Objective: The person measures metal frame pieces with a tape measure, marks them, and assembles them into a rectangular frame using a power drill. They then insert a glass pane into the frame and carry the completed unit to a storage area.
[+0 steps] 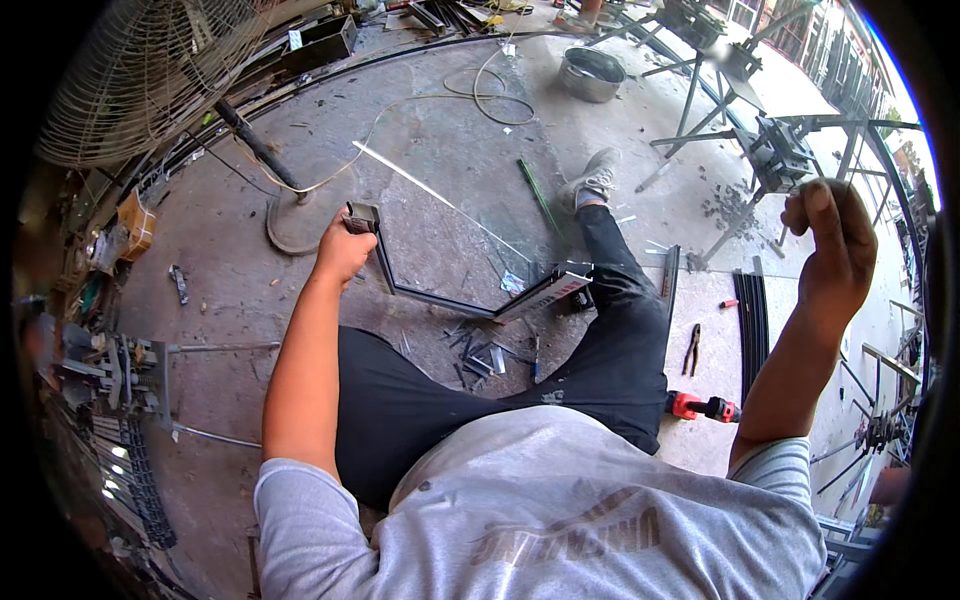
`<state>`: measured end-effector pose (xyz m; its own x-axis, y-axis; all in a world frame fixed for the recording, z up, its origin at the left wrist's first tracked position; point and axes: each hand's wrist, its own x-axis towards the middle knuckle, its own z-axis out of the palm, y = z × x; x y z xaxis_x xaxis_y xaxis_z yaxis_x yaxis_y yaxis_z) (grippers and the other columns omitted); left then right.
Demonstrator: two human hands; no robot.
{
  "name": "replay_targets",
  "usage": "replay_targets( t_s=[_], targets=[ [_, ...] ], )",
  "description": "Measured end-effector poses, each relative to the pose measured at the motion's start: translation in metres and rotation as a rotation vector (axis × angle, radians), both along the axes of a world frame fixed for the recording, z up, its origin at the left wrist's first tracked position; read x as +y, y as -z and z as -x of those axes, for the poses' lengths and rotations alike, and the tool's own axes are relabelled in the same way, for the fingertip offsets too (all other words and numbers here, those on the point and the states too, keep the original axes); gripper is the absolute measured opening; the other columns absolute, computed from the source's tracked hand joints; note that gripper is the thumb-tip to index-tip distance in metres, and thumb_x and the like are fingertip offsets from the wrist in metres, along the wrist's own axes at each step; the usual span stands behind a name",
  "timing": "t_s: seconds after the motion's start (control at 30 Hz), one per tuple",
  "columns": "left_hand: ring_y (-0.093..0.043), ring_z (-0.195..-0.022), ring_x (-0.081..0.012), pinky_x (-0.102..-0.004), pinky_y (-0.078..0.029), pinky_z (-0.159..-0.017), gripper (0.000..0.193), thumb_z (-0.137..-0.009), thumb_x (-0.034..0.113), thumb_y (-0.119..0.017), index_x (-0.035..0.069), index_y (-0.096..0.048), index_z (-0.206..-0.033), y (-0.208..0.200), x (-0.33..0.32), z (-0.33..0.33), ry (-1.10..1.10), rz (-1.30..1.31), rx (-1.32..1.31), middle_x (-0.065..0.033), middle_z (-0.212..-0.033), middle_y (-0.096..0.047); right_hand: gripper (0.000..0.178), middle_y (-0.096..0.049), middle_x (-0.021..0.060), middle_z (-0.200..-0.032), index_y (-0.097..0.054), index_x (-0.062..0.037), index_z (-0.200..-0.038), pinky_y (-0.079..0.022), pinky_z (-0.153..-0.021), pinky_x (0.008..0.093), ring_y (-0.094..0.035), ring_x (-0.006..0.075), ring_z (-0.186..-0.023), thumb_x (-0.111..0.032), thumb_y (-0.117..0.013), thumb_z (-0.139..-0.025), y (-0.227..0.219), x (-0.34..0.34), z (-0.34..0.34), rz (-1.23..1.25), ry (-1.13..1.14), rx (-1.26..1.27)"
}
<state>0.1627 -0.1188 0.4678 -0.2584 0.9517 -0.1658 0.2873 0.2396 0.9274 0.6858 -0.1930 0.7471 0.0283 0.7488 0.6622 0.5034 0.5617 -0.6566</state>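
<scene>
My left hand (347, 247) is closed around the upper end of a dark metal profile, part of an angular frame (440, 298) between my legs. The frame's far-right side carries a pale, printed covering (545, 292) and stands close to my right leg. Raised at the right, away from the frame, is my right hand (840, 245). Its fingers are curled in, and whatever they may hold is hidden. Small dark offcuts (478, 360) lie on the floor between my thighs, with a pen-like tool (536, 358) beside them.
Pliers (692, 350), a red and black power tool (700, 407) and long black profiles (752, 320) lie to my right. A fan (140, 80) stands at the far left. Metal stands (780, 155) and a round tub (592, 75) are farther off. A cable (410, 98) crosses the floor.
</scene>
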Motion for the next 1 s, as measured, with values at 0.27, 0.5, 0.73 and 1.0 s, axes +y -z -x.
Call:
replay_targets(
  t_s=[0.27,0.5,0.73,1.0],
  targets=[
    [-0.064,-0.086,-0.0200,-0.0358,-0.052,-0.081,0.039,-0.077,0.011,-0.066,0.004,-0.062,-0.115,-0.004,-0.017,-0.023,-0.033,-0.129,0.093,-0.0069,-0.096,-0.069,0.023,-0.061,0.0016,-0.075,-0.070,-0.0009,-0.093,-0.040,-0.066,0.0274,-0.051,0.0099,-0.069,-0.023,-0.073,-0.100,0.004,0.010,0.007,0.098,-0.135,-0.023],
    [-0.068,-0.096,-0.0262,-0.0367,-0.052,-0.090,0.049,-0.077,0.014,-0.067,0.003,-0.061,-0.124,-0.010,-0.029,-0.032,0.019,-0.206,0.207,-0.0131,-0.102,-0.072,0.021,-0.064,0.0014,-0.078,-0.071,-0.0007,-0.090,-0.043,-0.069,0.0259,-0.055,0.0096,-0.073,-0.020,-0.078,-0.096,0.015,0.012,0.014,0.146,-0.080,-0.141],
    [-0.070,-0.098,-0.0313,-0.0393,-0.053,-0.090,0.050,-0.078,0.016,-0.068,0.004,-0.060,-0.126,-0.016,-0.036,-0.040,0.032,-0.265,0.291,-0.0160,-0.104,-0.074,0.027,-0.064,0.0023,-0.077,-0.069,-0.0003,-0.088,-0.043,-0.068,0.0269,-0.055,0.0103,-0.071,-0.025,-0.077,-0.097,0.010,0.014,0.028,0.114,-0.012,-0.285],
    [-0.071,-0.096,-0.0326,-0.0405,-0.054,-0.088,0.048,-0.079,0.019,-0.069,0.003,-0.061,-0.124,-0.016,-0.040,-0.037,0.049,-0.287,0.297,-0.0160,-0.102,-0.074,0.029,-0.063,0.0026,-0.075,-0.068,-0.0015,-0.087,-0.044,-0.067,0.0279,-0.055,0.0108,-0.069,-0.028,-0.076,-0.097,0.005,0.020,0.035,0.169,-0.079,-0.239]
  ],
)
